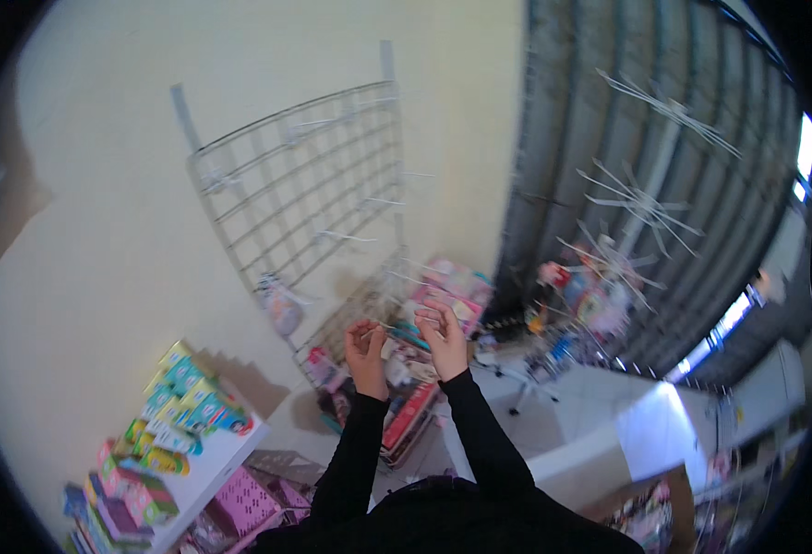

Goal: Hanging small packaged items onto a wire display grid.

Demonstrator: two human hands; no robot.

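Observation:
My left hand (pixel 366 356) is raised in front of me with its fingers curled toward the thumb. A thin pale strip shows by its fingertips, too blurred to tell whether it is held. My right hand (pixel 445 339) is level with it, a short gap away, fingers half bent. Something small and pale shows near its fingertips too. Behind both hands are pink packages (pixel 447 291) and a box with a red edge (pixel 413 415). A wire grid panel (pixel 302 187) with white hooks hangs on the wall beyond; a small bagged item (pixel 282 308) hangs low on it.
At left, a white shelf unit (pixel 205 478) bears yellow and teal packs (pixel 191 395). Pink perforated baskets (pixel 246 498) stand below it. To the right, a spiked display stand (pixel 645 204) rises before a corrugated metal shutter (pixel 565 104). A cardboard box (pixel 683 509) is at lower right.

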